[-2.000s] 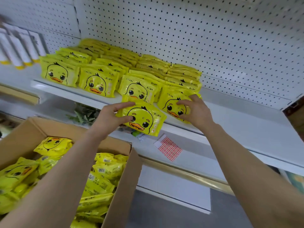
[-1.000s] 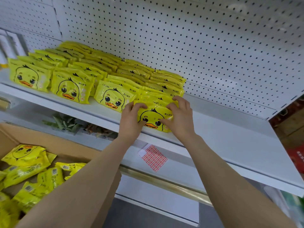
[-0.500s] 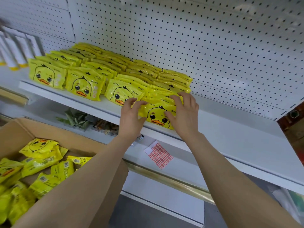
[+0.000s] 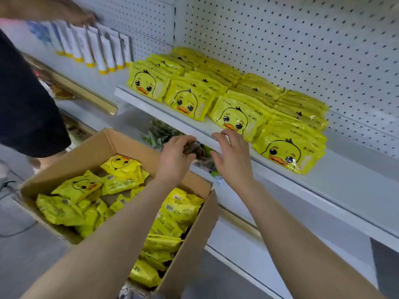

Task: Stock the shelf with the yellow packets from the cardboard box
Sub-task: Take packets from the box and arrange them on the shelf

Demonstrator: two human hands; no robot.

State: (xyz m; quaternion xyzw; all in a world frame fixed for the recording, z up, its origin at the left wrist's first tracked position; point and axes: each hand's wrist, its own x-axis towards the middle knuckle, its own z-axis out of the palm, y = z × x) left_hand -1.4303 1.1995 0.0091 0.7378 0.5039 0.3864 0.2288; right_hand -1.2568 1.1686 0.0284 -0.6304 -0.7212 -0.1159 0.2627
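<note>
The white shelf (image 4: 323, 186) runs from upper left to lower right before you, backed by a pegboard wall (image 4: 280, 39). The cardboard box (image 4: 103, 145) stands open below the shelf's front edge, toward its left end, with loose yellow packets (image 4: 121, 169) heaped inside. On the shelf, stocked yellow packets (image 4: 187, 100) stand in four rows running from the front edge back to the pegboard; the rightmost front packet (image 4: 287, 154) faces you at the front edge, duck face showing. A second person's dark-clothed body (image 4: 26, 93) fills the left margin, one hand (image 4: 84, 18) reaching to the white tubes (image 4: 97, 52) on the neighbouring shelf. Your right hand (image 4: 233, 160) hovers just in front of the shelf's edge, fingers spread and empty. Your left hand (image 4: 174, 158) hangs above the box's far wall, fingers loosely curled, holding nothing.
</note>
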